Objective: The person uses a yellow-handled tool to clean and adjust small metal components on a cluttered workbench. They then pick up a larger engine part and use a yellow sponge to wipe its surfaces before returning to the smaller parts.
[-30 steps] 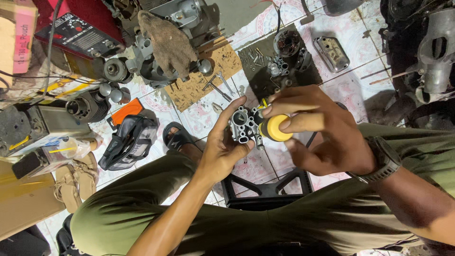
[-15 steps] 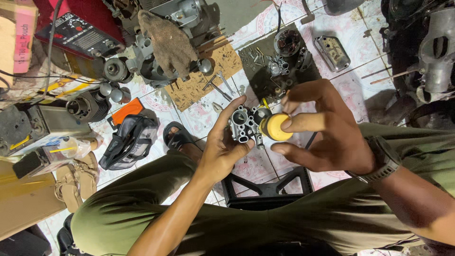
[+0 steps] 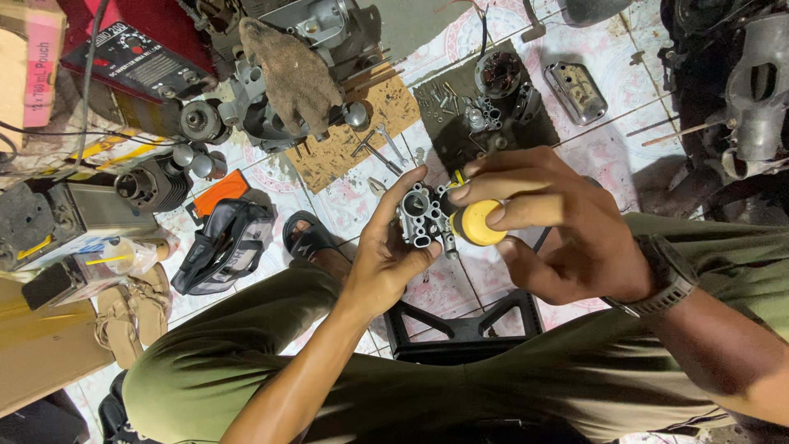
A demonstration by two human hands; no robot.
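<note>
Patterned tile floor w/ engine parts; left hand clamped on carburetor body, right hand on yellow-handled screwdriver.

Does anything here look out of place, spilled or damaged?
Nothing looks spilled or broken. The left hand holds a small metal part; the right hand grips a yellow-handled tool against it. One oddity: a brown rag lies draped over the engine.

Patterned tile floor — wrenches, perhaps cardboard sheet, dark mat
</note>
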